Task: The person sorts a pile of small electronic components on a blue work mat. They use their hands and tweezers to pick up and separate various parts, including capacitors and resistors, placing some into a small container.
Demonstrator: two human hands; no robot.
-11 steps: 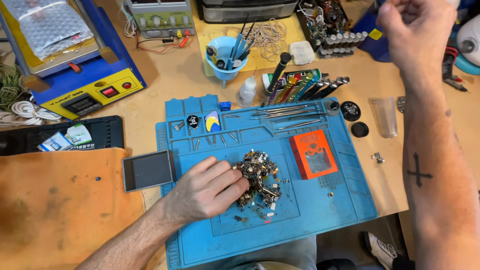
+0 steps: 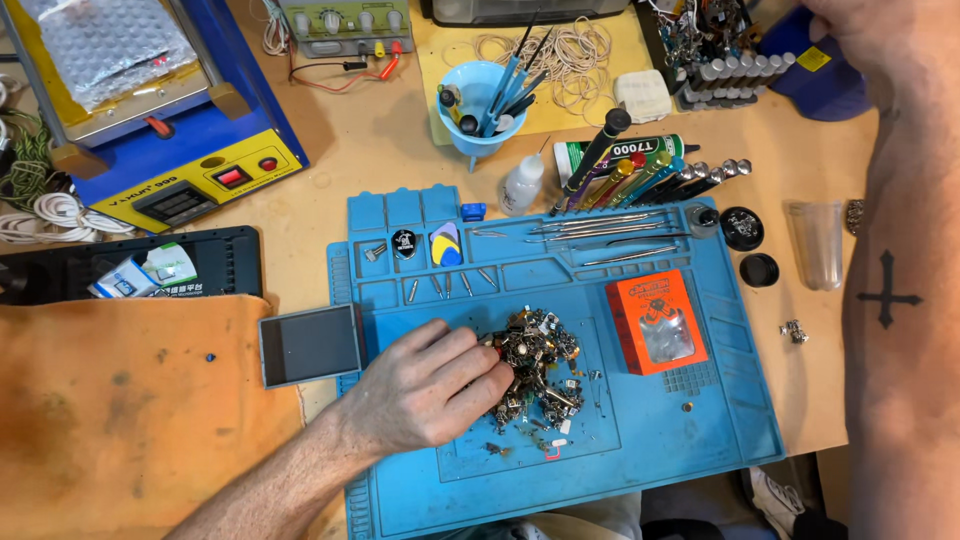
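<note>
The left hand (image 2: 430,385) lies palm down on the blue mat (image 2: 720,440), fingers curled loosely together, their tips touching the left edge of the scrap pile (image 2: 535,368). Whether they pinch a piece cannot be told. The pile sits in the mat's large centre recess, clear of the raised rim on every side. To its right there is a strip of bare mat, then the orange box (image 2: 655,320). Below the pile only a few loose bits lie before the mat's front edge, which overhangs the bench. Left of the hand, a grey tray (image 2: 310,345) butts against the mat's left rim, with the orange cloth (image 2: 120,420) beyond it. Above the pile run small compartments holding screws and picks, then a row of tweezers (image 2: 600,225).

The right hand (image 2: 850,20) is raised at the top right corner, mostly cut off by the frame, so its grip cannot be told; its forearm runs down the right edge, above the bench beside a clear cup (image 2: 818,243).

Against the earlier frame, the whole scene sits a little further right and lower, the left hand stays at the pile with its fingers slightly more over it, and the right hand has gone higher, now largely out of view.
</note>
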